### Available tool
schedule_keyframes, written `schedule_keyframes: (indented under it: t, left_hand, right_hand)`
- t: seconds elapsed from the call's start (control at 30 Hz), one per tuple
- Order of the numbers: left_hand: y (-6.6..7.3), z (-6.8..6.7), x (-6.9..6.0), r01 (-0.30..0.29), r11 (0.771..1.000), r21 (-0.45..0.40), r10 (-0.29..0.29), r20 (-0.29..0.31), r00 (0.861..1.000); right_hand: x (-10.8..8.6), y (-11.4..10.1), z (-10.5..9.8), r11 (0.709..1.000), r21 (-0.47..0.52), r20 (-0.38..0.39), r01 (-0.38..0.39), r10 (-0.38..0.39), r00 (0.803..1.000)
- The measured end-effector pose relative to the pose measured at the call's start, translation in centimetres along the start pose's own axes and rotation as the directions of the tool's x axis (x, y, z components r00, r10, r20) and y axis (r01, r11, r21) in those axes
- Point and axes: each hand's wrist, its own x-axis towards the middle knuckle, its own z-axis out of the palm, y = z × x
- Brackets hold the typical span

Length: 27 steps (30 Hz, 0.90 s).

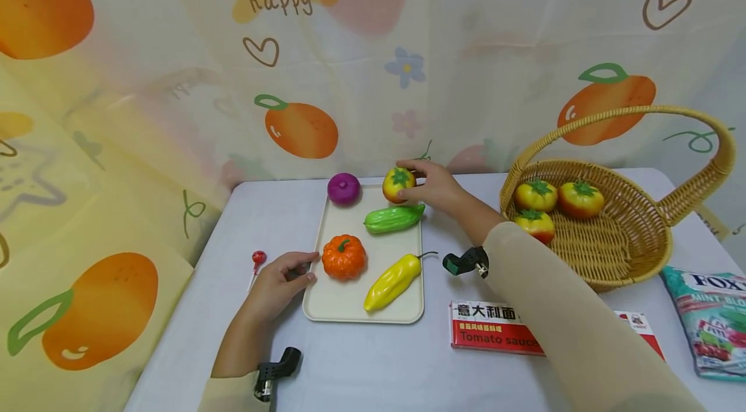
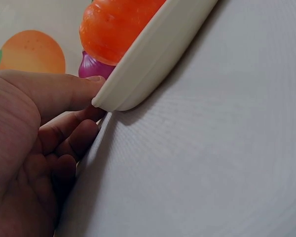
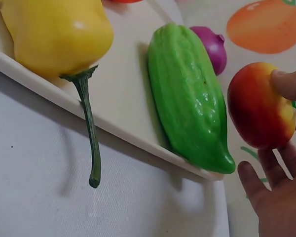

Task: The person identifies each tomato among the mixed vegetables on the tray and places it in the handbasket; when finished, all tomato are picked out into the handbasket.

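Observation:
My right hand holds a yellow-red toy tomato with a green leafy top at the tray's far right end. In the right wrist view the thumb and fingers grip this tomato just beside the green bitter melon. My left hand pinches the left rim of the cream tray, thumb on the edge and fingers below it. An orange pumpkin and a yellow pepper lie on the tray, the pepper's stem crossing its right rim. A purple onion sits at the far left corner.
At the right stands a wicker basket with a tall handle and several similar tomatoes. A red-and-white tomato sauce box lies partly under the right forearm. A teal candy bag is at the right edge, a red lollipop at the left.

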Motion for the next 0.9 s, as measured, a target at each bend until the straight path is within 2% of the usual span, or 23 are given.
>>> schedule_keyframes:
  t: [0.2, 0.37, 0.67, 0.9]
  left_hand:
    - [0.1, -0.1, -0.1, 0.010, 1.000, 0.001, -0.010, 0.000, 1.000]
    - [0.1, -0.1, 0.0, -0.004, 1.000, 0.002, 0.004, 0.004, 1.000]
    - [0.1, 0.0, -0.1, 0.000, 1.000, 0.006, 0.000, 0.003, 1.000]
    - [0.2, 0.0, -0.1, 0.010, 1.000, 0.010, -0.010, 0.004, 1.000]
  right_hand:
    - [-0.6, -0.2, -0.2, 1.000, 0.023, 0.005, 0.019, -0.019, 1.000]
    - [-1.2, -0.3, -0.5, 0.998, 0.035, 0.015, 0.047, -0.048, 0.999]
    - [-2.2, -0.2, -0.8, 0.996, 0.023, 0.019, 0.087, -0.087, 0.996]
    - [-3.1, 0.0, -1.0, 0.995, 0.031, 0.058, 0.091, -0.092, 0.994]
